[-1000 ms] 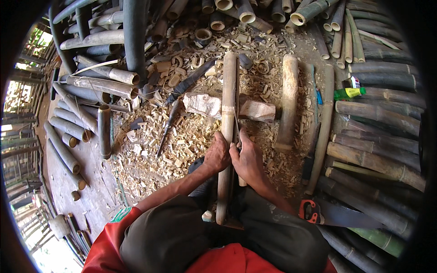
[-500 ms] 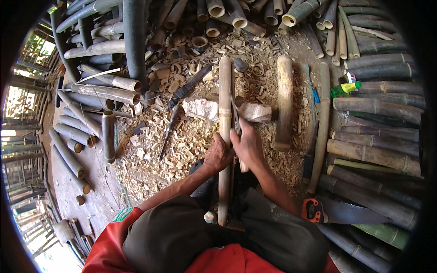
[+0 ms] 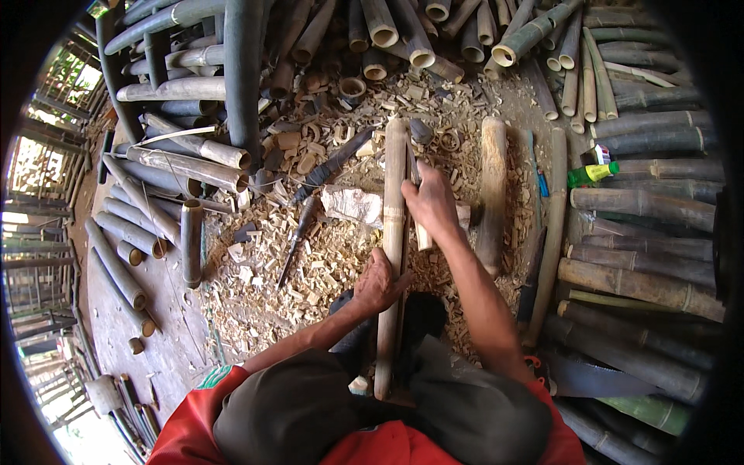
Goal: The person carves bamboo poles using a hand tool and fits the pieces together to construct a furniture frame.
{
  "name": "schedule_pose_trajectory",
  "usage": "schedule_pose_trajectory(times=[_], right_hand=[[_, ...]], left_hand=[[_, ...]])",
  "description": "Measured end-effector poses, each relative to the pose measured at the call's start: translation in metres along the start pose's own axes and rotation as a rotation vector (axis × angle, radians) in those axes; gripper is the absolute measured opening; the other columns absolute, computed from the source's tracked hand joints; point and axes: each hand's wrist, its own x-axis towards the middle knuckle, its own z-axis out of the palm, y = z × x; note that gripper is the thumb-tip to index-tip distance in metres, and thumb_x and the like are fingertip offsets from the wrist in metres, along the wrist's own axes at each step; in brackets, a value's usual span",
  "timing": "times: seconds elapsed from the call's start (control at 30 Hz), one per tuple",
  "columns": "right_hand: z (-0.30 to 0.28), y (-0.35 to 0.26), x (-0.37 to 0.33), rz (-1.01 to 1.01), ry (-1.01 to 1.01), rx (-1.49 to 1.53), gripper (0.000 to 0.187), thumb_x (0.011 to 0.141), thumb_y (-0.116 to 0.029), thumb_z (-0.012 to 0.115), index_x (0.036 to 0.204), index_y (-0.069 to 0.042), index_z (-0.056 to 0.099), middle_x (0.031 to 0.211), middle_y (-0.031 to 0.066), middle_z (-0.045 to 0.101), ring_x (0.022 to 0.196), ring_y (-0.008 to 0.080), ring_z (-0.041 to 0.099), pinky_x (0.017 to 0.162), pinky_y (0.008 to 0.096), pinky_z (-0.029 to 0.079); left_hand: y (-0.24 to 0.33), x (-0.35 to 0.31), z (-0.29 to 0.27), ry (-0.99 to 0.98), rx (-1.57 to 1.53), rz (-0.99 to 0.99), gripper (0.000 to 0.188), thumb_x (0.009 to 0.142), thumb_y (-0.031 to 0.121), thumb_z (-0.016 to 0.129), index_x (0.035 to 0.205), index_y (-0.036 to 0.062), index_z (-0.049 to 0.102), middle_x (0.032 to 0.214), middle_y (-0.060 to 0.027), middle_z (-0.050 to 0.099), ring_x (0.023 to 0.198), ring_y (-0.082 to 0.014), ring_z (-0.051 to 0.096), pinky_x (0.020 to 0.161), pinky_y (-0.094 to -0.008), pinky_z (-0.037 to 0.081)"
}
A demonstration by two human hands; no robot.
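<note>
A long bamboo pole (image 3: 394, 186) stands lengthwise between my knees, running away from me across a pale wood block (image 3: 353, 205). My left hand (image 3: 376, 285) is closed round its nearer half, some fingers reaching past the right side. Higher up, my right hand (image 3: 434, 200) grips a knife (image 3: 424, 237) with a long pale handle. The thin blade lies along the pole's right side, partly hidden by my fingers and the pole. A second pale bamboo length (image 3: 493, 194) lies to the right, apart from my hands.
Wood chips (image 3: 325, 263) cover the ground. A dark pointed tool (image 3: 297, 240) lies left of the pole. Stacked bamboo (image 3: 643, 201) lines the right side, with a green bottle (image 3: 593, 174) on it. A saw (image 3: 597, 377) lies partly behind my right knee. More bamboo tubes (image 3: 186, 163) lie left.
My right hand has moved away from me up the pole with the knife. My left hand has shifted slightly nearer me along the pole. The whole view has tilted a little.
</note>
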Motion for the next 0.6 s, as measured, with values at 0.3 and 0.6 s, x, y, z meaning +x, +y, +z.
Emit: schedule_pose_trajectory(times=[0.3,0.6], right_hand=[[-0.056,-0.023,-0.085,0.244,-0.211,0.947,0.039,0.099,-0.021,0.058,0.13,0.002,0.054,0.082,0.0102,0.064,0.06,0.0146,0.064,0.05,0.0293,0.058],[-0.022,0.001,-0.143,0.462,-0.307,1.121,0.02,0.1,-0.018,0.057,0.11,-0.001,0.055,0.078,0.0083,0.064,0.054,0.0176,0.063,0.048,0.0319,0.054]], left_hand=[[-0.061,0.014,0.001,-0.105,-0.421,0.21,0.079,0.088,0.04,0.082,0.133,-0.0079,0.038,0.112,-0.0203,0.065,0.105,-0.0258,0.065,0.091,-0.0391,0.053],[-0.008,-0.001,-0.005,0.0,-0.018,-0.059,0.079,0.085,0.057,0.077,0.118,-0.0028,0.037,0.109,-0.0345,0.064,0.105,-0.0493,0.066,0.09,-0.0543,0.052]])
